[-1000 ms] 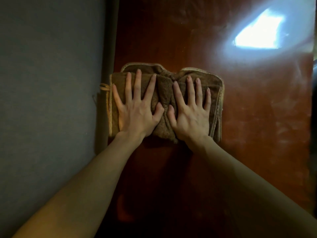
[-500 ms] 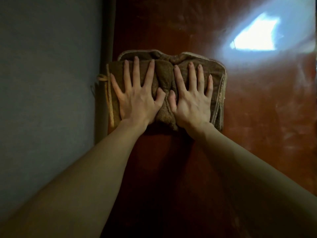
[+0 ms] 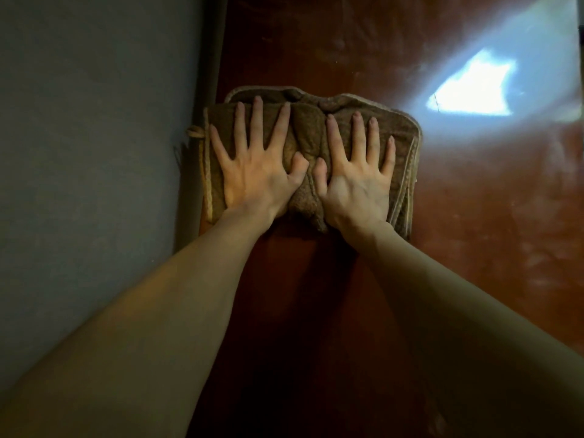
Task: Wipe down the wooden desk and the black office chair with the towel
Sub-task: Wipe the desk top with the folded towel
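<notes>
A folded brown fuzzy towel [image 3: 305, 131] lies flat on the shiny red-brown wooden counter [image 3: 489, 222]. Both grips are on top of it, side by side. The left grip [image 3: 252, 175] is open. Its fingers are straight and spread wide, and its palm presses down on the left half of the towel. The right grip [image 3: 357, 181] is open in the same way and presses down on the right half. The two thumbs are close together in the middle, and a soft bump of towel puffs up between them. The towel sticks out a little past the fingertips of both grips. A pale stitched edge [image 3: 410, 172] runs down the towel just to the right of the right grip's little finger. A small cloth loop [image 3: 194, 133] pokes out of the towel just to the left of the left grip, at the counter's left side. Farther left of that grip is a plain grey surface [image 3: 79, 153], with a dark grey strip [image 3: 207, 74] between it and the counter. Up and to the right of the right grip, a bright white patch of light [image 3: 471, 90] shines on the counter. Two bare arms reach in from the bottom, one to each grip.
</notes>
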### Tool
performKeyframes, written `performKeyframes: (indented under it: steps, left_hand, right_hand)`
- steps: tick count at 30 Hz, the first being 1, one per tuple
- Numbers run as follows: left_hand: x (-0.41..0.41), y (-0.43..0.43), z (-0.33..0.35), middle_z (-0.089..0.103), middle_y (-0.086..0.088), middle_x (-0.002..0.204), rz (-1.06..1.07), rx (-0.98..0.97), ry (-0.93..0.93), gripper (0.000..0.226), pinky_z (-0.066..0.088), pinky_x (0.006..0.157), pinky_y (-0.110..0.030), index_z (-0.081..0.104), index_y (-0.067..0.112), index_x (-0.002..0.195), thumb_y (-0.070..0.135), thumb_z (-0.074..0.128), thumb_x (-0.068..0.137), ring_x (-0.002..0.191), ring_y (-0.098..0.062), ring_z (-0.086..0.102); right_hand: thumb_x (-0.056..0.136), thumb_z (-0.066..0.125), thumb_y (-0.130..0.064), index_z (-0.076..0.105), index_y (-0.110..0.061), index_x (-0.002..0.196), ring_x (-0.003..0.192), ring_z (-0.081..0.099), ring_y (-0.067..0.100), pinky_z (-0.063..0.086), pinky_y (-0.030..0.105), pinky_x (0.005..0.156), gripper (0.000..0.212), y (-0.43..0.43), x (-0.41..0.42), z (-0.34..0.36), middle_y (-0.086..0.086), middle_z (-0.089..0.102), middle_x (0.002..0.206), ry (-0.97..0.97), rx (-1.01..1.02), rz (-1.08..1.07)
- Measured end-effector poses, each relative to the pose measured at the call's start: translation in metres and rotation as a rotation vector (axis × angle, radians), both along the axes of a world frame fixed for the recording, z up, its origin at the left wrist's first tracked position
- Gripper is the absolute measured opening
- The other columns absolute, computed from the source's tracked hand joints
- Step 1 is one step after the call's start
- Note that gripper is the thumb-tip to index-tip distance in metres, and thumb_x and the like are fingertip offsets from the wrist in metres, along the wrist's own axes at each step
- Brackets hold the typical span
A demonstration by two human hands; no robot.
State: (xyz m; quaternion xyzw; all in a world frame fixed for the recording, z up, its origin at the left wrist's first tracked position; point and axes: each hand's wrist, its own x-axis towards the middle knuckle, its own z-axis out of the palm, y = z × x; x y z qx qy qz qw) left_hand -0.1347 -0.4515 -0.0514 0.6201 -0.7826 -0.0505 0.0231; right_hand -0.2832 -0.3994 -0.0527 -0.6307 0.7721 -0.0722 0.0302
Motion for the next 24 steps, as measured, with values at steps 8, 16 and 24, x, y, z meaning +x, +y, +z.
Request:
performKeyframes:
  steps: [8, 16, 24]
  left_hand:
    - [0.007, 0.011, 0.003, 0.004, -0.008, 0.172, -0.026, -0.013, -0.001, 0.073, 0.000, 0.121, -0.069, 0.007, 0.036, 0.164, 0.062, 0.015, 0.096, 0.159, -0.029, 0.001]
    - [0.034, 0.073, 0.005, 0.001, -0.007, 0.173, -0.039, 0.006, -0.003, 0.074, 0.000, 0.122, -0.068, 0.003, 0.035, 0.164, 0.063, 0.013, 0.096, 0.159, -0.028, -0.003]
    - [0.061, 0.149, 0.003, -0.002, -0.006, 0.173, -0.049, 0.023, 0.001, 0.073, -0.001, 0.123, -0.066, 0.002, 0.035, 0.164, 0.064, 0.016, 0.098, 0.159, -0.027, -0.006]
  right_hand:
    - [0.101, 0.022, -0.053, 0.017, -0.028, 0.163, 0.157, 0.003, 0.032, 0.002, 0.058, 0.125, 0.067, 0.010, 0.002, -0.001, 0.013, 0.013, 0.170, -0.020, -0.002, 0.005]
    - [0.101, 0.024, -0.053, 0.020, -0.026, 0.162, 0.157, 0.004, 0.033, 0.005, 0.059, 0.124, 0.067, 0.071, 0.022, 0.002, 0.014, 0.013, 0.169, -0.010, 0.009, 0.023]
    - [0.100, 0.027, -0.054, 0.022, -0.027, 0.162, 0.157, 0.005, 0.032, 0.006, 0.059, 0.124, 0.067, 0.150, 0.046, -0.002, 0.013, 0.015, 0.169, -0.026, 0.007, 0.017]
